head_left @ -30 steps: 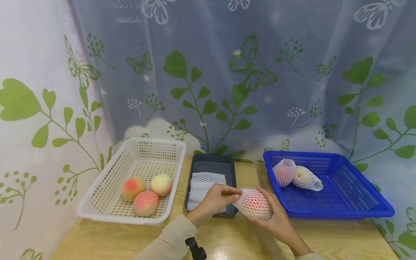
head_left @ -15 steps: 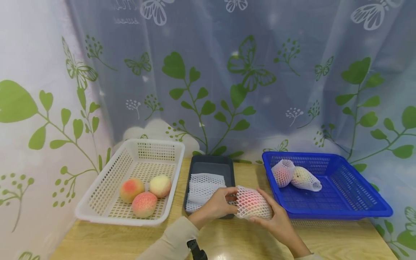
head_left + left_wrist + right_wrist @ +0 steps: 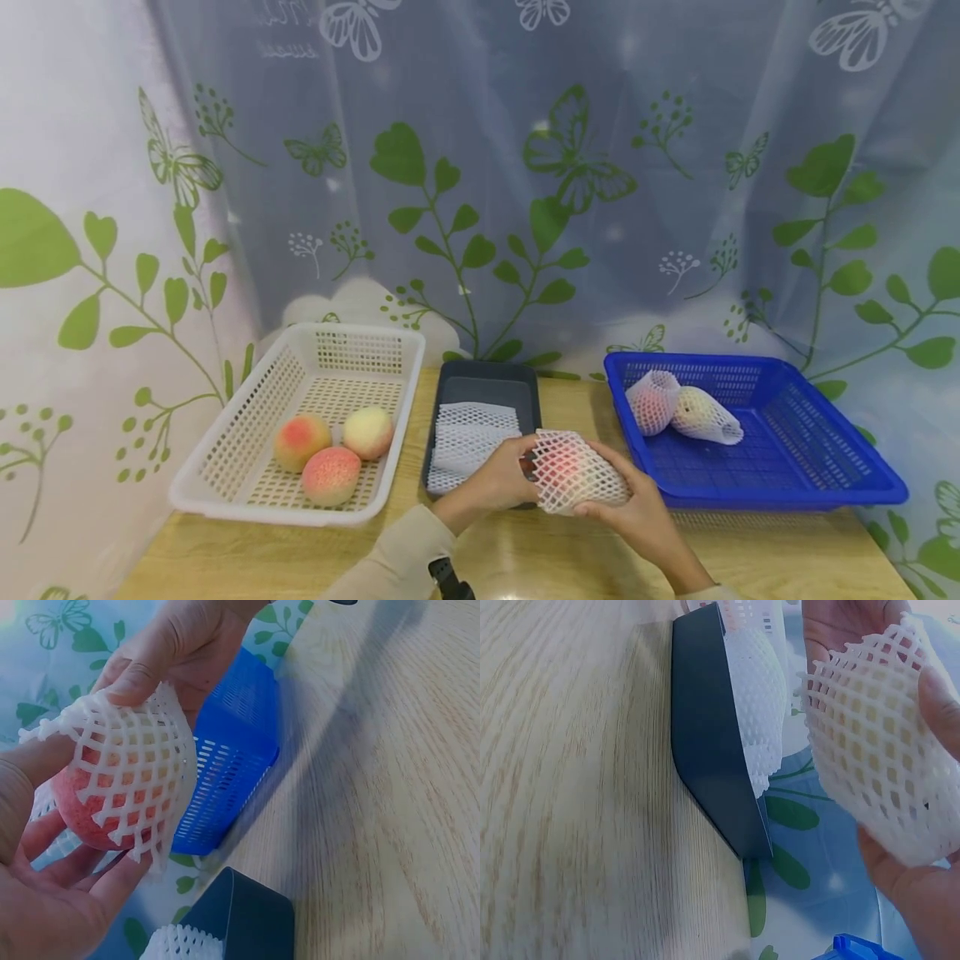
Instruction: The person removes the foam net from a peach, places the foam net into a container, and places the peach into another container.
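Note:
A red-and-yellow peach (image 3: 581, 475) in a white foam net (image 3: 150, 742) is held between both hands above the front of the table. My right hand (image 3: 648, 512) grips the covered end, with the thumb in front and the fingers behind. At the open end, my left hand (image 3: 495, 479) has its thumb tucked under the net's rim and its fingers curled below the fruit. Bare red skin of the peach shows at that end in the left wrist view. In the right wrist view the net covers the fruit's other side.
A white basket (image 3: 225, 496) with three bare peaches (image 3: 332, 477) stands at the left. A dark grey tray (image 3: 487, 379) with flat foam nets (image 3: 472, 433) lies in the middle. At the right, a blue basket (image 3: 787, 492) holds two netted fruits (image 3: 701, 412). A patterned curtain (image 3: 480, 208) hangs behind.
The left hand first pinched the net's tip, then spread its fingers at the net's end. The net's mouth is now wider, and the right hand keeps its hold.

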A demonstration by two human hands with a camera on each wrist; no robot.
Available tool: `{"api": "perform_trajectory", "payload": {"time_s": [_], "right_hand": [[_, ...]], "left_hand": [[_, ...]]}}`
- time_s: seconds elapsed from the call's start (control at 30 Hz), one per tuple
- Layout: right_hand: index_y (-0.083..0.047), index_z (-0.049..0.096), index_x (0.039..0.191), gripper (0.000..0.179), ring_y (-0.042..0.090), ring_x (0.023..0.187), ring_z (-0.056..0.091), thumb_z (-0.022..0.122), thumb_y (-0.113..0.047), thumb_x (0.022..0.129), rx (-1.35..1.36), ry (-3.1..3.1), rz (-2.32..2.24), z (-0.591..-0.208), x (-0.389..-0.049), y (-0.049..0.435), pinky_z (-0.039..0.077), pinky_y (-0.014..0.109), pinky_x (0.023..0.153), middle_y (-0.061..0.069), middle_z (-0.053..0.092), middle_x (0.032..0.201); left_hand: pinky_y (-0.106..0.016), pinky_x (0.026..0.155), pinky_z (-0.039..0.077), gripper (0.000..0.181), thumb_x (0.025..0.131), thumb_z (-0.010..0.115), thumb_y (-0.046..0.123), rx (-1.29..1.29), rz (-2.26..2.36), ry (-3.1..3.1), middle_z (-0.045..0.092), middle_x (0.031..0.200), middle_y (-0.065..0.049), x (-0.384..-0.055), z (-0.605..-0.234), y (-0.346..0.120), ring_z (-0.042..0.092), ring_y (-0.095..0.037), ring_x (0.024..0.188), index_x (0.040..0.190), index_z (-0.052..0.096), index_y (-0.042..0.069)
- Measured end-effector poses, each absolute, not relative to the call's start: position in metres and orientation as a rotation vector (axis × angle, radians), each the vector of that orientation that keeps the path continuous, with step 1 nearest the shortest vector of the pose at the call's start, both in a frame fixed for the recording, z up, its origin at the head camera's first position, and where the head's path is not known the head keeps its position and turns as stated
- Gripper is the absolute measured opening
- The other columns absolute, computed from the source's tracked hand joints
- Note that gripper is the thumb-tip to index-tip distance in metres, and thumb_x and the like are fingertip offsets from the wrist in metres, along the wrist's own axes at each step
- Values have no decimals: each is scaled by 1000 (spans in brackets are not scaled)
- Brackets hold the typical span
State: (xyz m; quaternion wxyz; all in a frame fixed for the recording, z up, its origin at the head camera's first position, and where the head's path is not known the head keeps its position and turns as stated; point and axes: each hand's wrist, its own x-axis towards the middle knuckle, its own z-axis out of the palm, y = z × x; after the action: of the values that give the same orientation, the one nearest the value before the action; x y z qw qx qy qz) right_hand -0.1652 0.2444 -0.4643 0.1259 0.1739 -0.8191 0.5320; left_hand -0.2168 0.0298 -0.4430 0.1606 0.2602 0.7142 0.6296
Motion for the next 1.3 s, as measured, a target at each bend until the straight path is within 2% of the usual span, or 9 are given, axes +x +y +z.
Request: {"api": "perform_trajectory", "payload": {"time_s": [0.17, 0.27, 0.4, 0.6, 0.87, 1.03, 1.3], "right_hand": [[-5, 48, 139, 72, 3, 112, 54, 80, -3, 75, 535, -2365, 1635, -464, -166, 243, 49, 19, 86, 2, 53, 137], [0, 47, 139, 66, 7, 110, 57, 74, 3, 79, 558, -2294, 1760, -464, -167, 243, 51, 22, 84, 2, 53, 135], [3, 47, 137, 57, 11, 107, 60, 67, 7, 84, 538, -2198, 1909, -464, -168, 244, 54, 24, 82, 3, 57, 129], [2, 49, 134, 47, 8, 101, 63, 64, -1, 89, 323, -2237, 1933, -461, -168, 244, 54, 23, 79, -8, 64, 115], [6, 61, 117, 35, 9, 84, 66, 71, -5, 86, 115, -2226, 1897, -453, -171, 237, 55, 23, 70, -5, 70, 94], [7, 66, 106, 29, 8, 78, 66, 75, -6, 82, 54, -2188, 1871, -449, -175, 232, 55, 23, 67, -5, 70, 87], [8, 67, 103, 28, 6, 77, 66, 76, -6, 81, 30, -2167, 1832, -440, -183, 227, 55, 21, 66, -7, 70, 83]], "left_hand": [[-17, 66, 49, 53, 64, 57, -21, 761, 1740, 2125, 57, 95, -2, -218, -444, 26, 54, -10, 83, 113, 59, -1], [-19, 70, 50, 49, 64, 56, -21, 755, 1753, 2121, 55, 94, -1, -219, -445, 24, 54, -10, 84, 109, 59, -1], [-20, 72, 52, 50, 64, 55, -21, 755, 1810, 2075, 56, 95, -1, -219, -444, 22, 56, -10, 85, 111, 58, -3], [-20, 69, 51, 58, 62, 53, -22, 755, 1857, 2039, 58, 100, -2, -219, -440, 20, 56, -10, 87, 117, 58, -4], [-20, 70, 52, 59, 62, 53, -22, 759, 1868, 2020, 59, 100, -4, -220, -438, 15, 57, -10, 87, 119, 57, -5], [-24, 71, 54, 61, 64, 55, -21, 716, 1883, 2003, 60, 104, -6, -220, -435, 10, 59, -13, 89, 122, 57, -1], [-30, 76, 56, 70, 69, 67, -13, 655, 1924, 1963, 57, 122, -13, -222, -426, -4, 62, -20, 96, 136, 49, -1]]}}
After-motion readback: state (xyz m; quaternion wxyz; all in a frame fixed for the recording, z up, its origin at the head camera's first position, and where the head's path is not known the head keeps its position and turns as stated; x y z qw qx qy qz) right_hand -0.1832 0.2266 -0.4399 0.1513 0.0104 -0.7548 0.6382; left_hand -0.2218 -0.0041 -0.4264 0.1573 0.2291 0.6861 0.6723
